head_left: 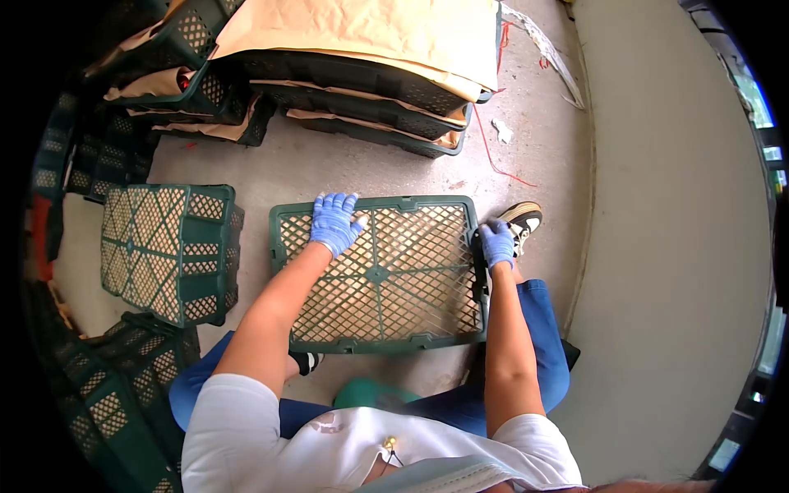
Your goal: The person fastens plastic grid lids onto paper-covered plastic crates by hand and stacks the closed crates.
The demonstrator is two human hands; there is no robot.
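The green lattice crate (377,274) was placed in front of the person, between the shoes. Its far rim was covered, toward the left corner, by the gloved left hand (334,223), laid flat with fingers spread. The gloved right hand (496,243) was held well apart from it, fingers bent at the crate's right rim; whether it was clamped there cannot be told. Another crate (141,238) was stood left of the crate; beyond it, paper-topped crates (362,78) were stacked.

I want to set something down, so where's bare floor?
Bare floor lies between the green mesh crate and paper-topped crate stack, plus a strip between right shoe and wall. Crates crowd the left; a white scrap lies beside the stack.
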